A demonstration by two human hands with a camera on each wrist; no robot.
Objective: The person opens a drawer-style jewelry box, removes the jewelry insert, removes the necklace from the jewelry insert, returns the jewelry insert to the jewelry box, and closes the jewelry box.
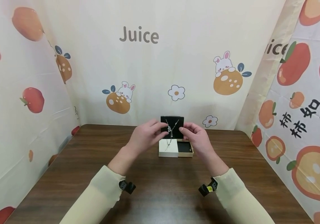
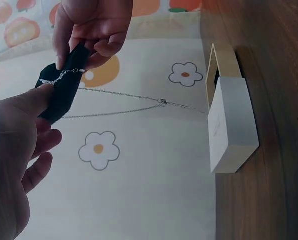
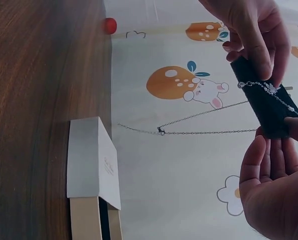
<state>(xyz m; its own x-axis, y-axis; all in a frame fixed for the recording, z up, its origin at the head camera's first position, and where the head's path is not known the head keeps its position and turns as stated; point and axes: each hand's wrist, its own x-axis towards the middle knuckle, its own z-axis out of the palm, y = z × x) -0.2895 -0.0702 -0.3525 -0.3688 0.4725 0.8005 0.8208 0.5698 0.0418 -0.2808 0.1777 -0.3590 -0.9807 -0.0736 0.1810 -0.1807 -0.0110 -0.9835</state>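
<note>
Right hand (image 1: 198, 137) pinched the black card (image 2: 64, 96)
Left hand (image 1: 146, 134) — fingertips slightly parted at the necklace (image 1: 169, 128), couldn't tell if gripping

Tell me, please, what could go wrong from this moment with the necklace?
1. The necklace has a long loop of chain hanging below the black card; it might tangle, or snag on the partly open box if lowered.
2. The left grip is at the pendant, so a small tug could perhaps pull the chain out of place.
3. The right grip holds the card near its edge, so it may tilt or slip.
</note>
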